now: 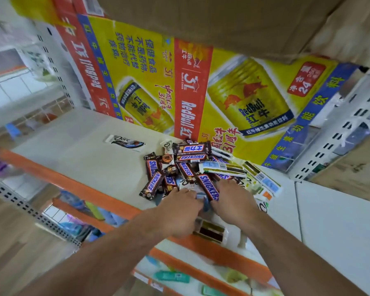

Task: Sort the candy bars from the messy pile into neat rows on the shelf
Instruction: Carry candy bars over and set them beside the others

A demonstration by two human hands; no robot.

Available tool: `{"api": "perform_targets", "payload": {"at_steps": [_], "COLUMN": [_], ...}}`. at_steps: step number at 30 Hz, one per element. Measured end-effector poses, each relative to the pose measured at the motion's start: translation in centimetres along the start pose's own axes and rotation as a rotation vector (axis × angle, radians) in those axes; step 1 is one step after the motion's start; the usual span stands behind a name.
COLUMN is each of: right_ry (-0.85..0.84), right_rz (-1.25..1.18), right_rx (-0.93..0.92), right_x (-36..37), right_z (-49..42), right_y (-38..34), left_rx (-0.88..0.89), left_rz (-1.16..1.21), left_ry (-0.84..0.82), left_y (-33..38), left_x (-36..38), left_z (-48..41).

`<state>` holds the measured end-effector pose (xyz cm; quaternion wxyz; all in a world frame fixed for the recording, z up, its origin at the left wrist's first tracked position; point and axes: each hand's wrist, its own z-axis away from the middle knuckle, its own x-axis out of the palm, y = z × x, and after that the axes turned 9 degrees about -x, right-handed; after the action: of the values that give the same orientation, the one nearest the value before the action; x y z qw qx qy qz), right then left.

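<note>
Candy bars [186, 167] lie in a messy pile on shelf [83, 150], against foot of Red Bull carton [233, 97]. Lone Dove bar [125, 142] lies apart, near carton's left end. Left hand [179, 208] is at the pile edge away from carton, grip curled onto blue-white wrapper [201, 198]. Right hand [233, 201] is just beside a Snickers bar [209, 186]; cannot tell its grip.

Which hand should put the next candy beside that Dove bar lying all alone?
Left, probably: the left hand sits nearer the lone white-and-black Dove bar and bare cream shelf than the right hand.
</note>
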<state>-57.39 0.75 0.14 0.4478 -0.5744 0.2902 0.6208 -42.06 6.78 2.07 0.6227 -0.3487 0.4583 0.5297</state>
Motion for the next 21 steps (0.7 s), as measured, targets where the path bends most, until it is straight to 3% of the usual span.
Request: {"api": "perform_targets", "payload": {"at_steps": [4,7,14,21], "right_ry": [-0.022,-0.009,0.186,0.347], "right_rz": [-0.181,-0.499,-1.122,-1.288], "right_rx": [0.11,0.186,0.32,0.375], "right_x": [-0.6,-1.8,-4.4,-3.9], "right_z": [0.7,1.6,6.1,11.5], "right_y": [-0.1,0.6,2.6,4.3], "left_rx": [-0.007,-0.037,0.034,0.171], "left_rz": [0.17,0.361,0.577,0.73], "left_ry": [0.006,-0.018,-0.071,-0.134], "left_y": [-0.4,-1.0,-1.5,1.7], "left_x": [0.0,-0.4,-1.0,-1.8], "left_z": [0.1,0.3,-0.9,-1.7]}}
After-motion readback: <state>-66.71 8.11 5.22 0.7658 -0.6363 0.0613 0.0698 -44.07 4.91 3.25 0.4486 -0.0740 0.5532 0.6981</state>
